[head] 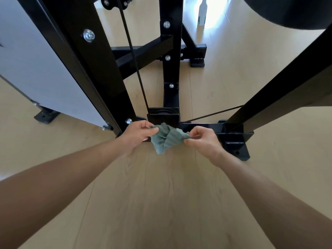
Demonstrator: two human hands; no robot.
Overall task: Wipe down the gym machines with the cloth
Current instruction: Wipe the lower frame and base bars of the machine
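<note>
Green cloth (167, 139) hangs bunched just in front of the black machine base (206, 127), pinched at its edges by the left hand (137, 134) and right hand (203, 140), above the wooden floor (161, 194).

quick tally: two hands, left hand (138, 134) and right hand (203, 139); one green cloth (166, 139); one black machine frame (170, 97); two cable runs (133, 56) on it; five big silver bolt heads (89, 35) that i can count, plus a few smaller ones too blurry to tally; three floor feet (237, 151); one white bottle (202, 13); one white side panel (36, 69); one dark pad (287, 11)
</note>
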